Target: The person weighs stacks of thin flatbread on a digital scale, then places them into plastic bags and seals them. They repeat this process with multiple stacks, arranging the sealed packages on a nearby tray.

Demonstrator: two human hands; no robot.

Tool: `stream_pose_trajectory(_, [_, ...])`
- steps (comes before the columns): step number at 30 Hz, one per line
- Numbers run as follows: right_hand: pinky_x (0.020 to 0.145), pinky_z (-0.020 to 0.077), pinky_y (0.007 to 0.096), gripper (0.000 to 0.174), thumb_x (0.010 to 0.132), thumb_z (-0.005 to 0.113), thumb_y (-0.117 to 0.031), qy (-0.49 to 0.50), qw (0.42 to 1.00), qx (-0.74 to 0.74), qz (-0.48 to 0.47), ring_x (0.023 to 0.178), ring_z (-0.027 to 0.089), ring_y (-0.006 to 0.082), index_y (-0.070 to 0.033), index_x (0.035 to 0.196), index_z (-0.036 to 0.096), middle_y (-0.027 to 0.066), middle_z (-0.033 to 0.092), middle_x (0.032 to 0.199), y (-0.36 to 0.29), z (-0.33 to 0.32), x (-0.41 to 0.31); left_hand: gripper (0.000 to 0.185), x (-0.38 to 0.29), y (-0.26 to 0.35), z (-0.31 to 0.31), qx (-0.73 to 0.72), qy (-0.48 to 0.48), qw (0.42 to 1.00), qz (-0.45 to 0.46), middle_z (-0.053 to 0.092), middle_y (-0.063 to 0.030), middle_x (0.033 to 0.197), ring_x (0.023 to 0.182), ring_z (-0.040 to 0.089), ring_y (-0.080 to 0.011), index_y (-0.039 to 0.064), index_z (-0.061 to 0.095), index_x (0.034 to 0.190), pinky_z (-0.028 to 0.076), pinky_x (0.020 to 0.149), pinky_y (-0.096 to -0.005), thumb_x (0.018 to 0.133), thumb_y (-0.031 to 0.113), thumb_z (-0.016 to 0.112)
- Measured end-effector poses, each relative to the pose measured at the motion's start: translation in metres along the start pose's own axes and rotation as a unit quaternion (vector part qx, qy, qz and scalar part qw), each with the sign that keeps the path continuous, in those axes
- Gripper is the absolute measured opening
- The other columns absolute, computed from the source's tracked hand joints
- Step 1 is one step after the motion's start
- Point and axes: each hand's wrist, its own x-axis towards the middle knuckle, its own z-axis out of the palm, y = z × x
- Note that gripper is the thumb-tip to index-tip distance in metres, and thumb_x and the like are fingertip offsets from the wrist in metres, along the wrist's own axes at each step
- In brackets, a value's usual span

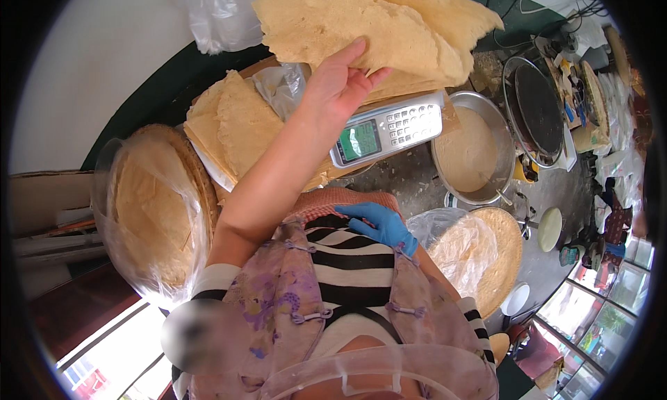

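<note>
My bare left hand (pixel 341 82) reaches forward over the scale, thumb and fingers apart. It lies against the near side of a large folded sheet of thin tan flatbread (pixel 359 30); I see no firm grip. Under the flatbread stands a digital scale (pixel 388 134) with a lit green display and a keypad. My right hand (pixel 383 223), in a blue glove, rests at my waist with loosely bent fingers and nothing in it. Left of the scale lies a stack of folded flatbread (pixel 234 124), beside a crumpled clear plastic bag (pixel 284 87).
At the left, round flatbreads (pixel 151 207) lie under clear plastic. A metal basin of batter (pixel 466 150) with a handled utensil stands right of the scale. Beyond it is a round dark griddle (pixel 539 108). A plastic-covered round woven tray (pixel 500 264) sits by my right arm.
</note>
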Motion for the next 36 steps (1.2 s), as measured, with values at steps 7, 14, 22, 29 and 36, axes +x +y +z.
stream_pose_trajectory(7, [0.085,0.0486,0.0259,0.033,0.089,0.062,-0.016,0.060,0.987,0.048,0.142,0.091,0.062,0.0150,-0.009,0.121,0.061,0.0102,0.065,0.104,-0.003,-0.031,-0.037,0.029,0.062,-0.067,0.017,-0.103,0.032,0.994,0.028,0.052,-0.0161,0.123,0.114,0.052,-0.0332,0.001,0.045,0.121,0.043,0.097,-0.0551,0.096,0.014,0.049])
stream_pose_trajectory(14, [0.084,0.0495,0.0272,0.028,0.088,0.063,-0.016,0.082,0.989,0.015,0.122,0.096,0.061,0.0121,-0.009,0.115,0.064,0.0111,0.065,0.109,0.005,-0.049,-0.053,0.047,-0.005,-0.103,-0.001,-0.004,-0.018,0.983,-0.181,0.051,-0.0218,0.124,0.116,0.052,-0.0328,0.006,0.030,0.137,0.044,0.098,-0.0440,0.097,0.023,0.047])
stream_pose_trajectory(22, [0.091,0.0474,0.0285,0.033,0.092,0.050,-0.008,-0.012,0.925,0.325,0.197,0.102,0.060,0.0167,0.002,0.123,0.055,0.0109,0.061,0.117,0.033,-0.057,-0.049,0.037,-0.113,-0.093,-0.053,0.467,-0.502,0.690,-0.231,0.058,-0.0086,0.122,0.110,0.057,-0.0211,0.006,0.052,0.126,0.043,0.095,-0.0312,0.093,0.022,0.056])
stream_pose_trajectory(29, [0.094,0.0458,0.0290,0.034,0.093,0.047,-0.007,-0.076,0.960,0.217,0.159,0.106,0.058,0.0179,0.003,0.125,0.053,0.0134,0.059,0.121,0.032,-0.061,-0.036,0.038,-0.120,-0.088,-0.059,0.487,-0.464,0.713,-0.197,0.056,-0.0100,0.124,0.113,0.054,-0.0224,0.007,0.053,0.126,0.042,0.095,-0.0333,0.092,0.025,0.058])
stream_pose_trajectory(36, [0.094,0.0454,0.0292,0.035,0.092,0.048,-0.007,-0.094,0.920,0.331,0.188,0.109,0.056,0.0181,0.000,0.126,0.053,0.0117,0.057,0.125,0.041,-0.064,-0.026,0.037,-0.123,-0.087,-0.061,0.504,-0.439,0.730,-0.143,0.057,-0.0102,0.121,0.111,0.055,-0.0233,0.006,0.053,0.124,0.043,0.094,-0.0337,0.091,0.022,0.058])
